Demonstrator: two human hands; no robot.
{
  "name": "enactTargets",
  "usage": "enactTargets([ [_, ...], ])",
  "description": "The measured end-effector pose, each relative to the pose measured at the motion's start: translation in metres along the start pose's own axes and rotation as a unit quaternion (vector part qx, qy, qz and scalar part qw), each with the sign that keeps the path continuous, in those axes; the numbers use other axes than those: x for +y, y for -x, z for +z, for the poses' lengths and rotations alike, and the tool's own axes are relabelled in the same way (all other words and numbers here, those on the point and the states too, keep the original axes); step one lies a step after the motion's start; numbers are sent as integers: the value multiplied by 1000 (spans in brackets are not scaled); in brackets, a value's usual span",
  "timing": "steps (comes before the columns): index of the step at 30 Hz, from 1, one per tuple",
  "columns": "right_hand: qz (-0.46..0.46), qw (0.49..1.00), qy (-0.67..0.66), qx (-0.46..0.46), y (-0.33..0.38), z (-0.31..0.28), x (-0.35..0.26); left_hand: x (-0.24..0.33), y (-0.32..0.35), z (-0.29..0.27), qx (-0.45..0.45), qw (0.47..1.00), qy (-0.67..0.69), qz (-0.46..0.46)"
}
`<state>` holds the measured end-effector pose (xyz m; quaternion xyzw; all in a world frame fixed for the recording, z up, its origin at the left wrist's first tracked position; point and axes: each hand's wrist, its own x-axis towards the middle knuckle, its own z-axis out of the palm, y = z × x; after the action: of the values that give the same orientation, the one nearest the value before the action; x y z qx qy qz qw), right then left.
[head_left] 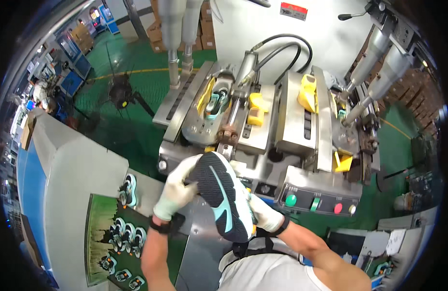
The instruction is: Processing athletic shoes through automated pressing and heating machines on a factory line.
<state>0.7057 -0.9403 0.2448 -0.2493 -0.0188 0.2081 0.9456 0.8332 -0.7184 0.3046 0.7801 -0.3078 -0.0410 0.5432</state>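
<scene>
A sports shoe (232, 175) is held up in front of me, its black, white and mint-green sole turned toward my view. My left hand (178, 186), in a white glove, grips the shoe's left edge, the thumb against the black tread. On the other side my right hand (264, 213), also gloved, holds the shoe by its upper; the shoe hides part of its fingers. Just beyond stands a metal press machine (200, 131). In its left station another shoe (216, 104) lies between yellow pads.
Yellow blocks (256, 109) sit mid-machine; a control panel (321, 196) with coloured buttons fronts its right half. At left, a single shoe (128, 190) rests on a grey ledge, above several shoes (128, 237) on a green surface. A black fan (121, 92) stands on the green floor.
</scene>
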Motion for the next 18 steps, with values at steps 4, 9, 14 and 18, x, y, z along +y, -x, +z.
enactTargets([
  [4, -60, 993, 5, 105, 39, -10, -70, -55, -146, 0, -28, 993, -114, 4],
  [9, -99, 977, -28, 188, 104, -30, -117, -182, -285, 31, 3, 943, -319, -90],
  [14, -150, 952, 24, 265, 102, -17, -130, -253, -324, 44, -42, 898, -392, -193],
  [18, -164, 945, 80, 270, 82, -32, -121, -207, -344, 22, -30, 909, -362, -202],
])
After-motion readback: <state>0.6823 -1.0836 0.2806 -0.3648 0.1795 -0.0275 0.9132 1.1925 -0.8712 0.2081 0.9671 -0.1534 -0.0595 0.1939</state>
